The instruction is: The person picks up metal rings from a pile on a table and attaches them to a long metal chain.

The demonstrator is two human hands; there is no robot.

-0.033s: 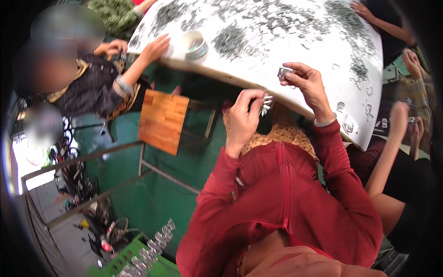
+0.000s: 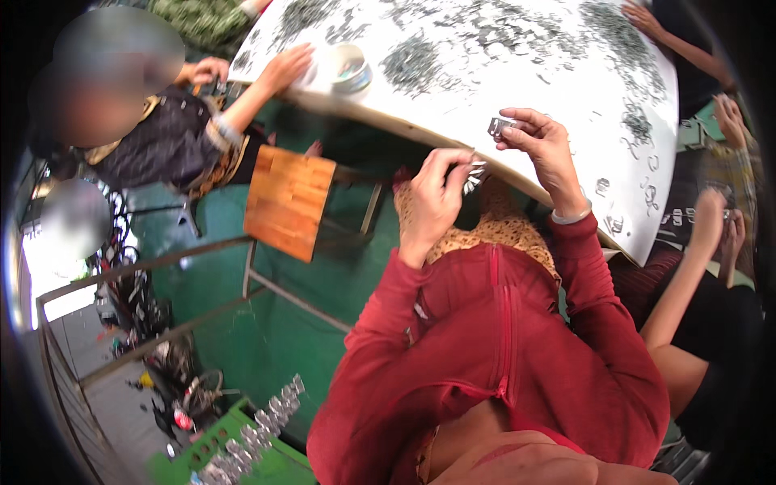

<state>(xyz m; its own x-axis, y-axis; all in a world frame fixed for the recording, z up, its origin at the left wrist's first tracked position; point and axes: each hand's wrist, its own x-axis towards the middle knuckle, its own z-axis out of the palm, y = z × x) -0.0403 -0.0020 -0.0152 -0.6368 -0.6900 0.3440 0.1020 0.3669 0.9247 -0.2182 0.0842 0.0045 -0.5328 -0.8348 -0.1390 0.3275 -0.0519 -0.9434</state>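
Observation:
My right hand [image 2: 543, 153] is above the near edge of the white-topped table [image 2: 477, 121]. Its thumb and fingers pinch a small, boxy silvery metal piece [image 2: 498, 127] with a slot in it. Lower and to the left, just off the table edge, my left hand [image 2: 435, 194] is closed on a few thin shiny metal pieces [image 2: 474, 175]. Their narrow ends fan out past the fingertips, and their exact kind is too small to make out. The two hands are apart.
Small dark metal parts [image 2: 408, 65] lie in heaps across the table. A white tub [image 2: 351, 68] stands near its edge. At left are a wooden stool [image 2: 289, 202] and a metal frame [image 2: 162, 265]; behind, a green crate [image 2: 230, 432] with shiny parts [image 2: 259, 428]. Co-workers sit on both sides.
The view has shifted slightly. My left hand has turned a little and its fingers have shifted on the thin metal pieces. My right hand holds the boxy piece much as before.

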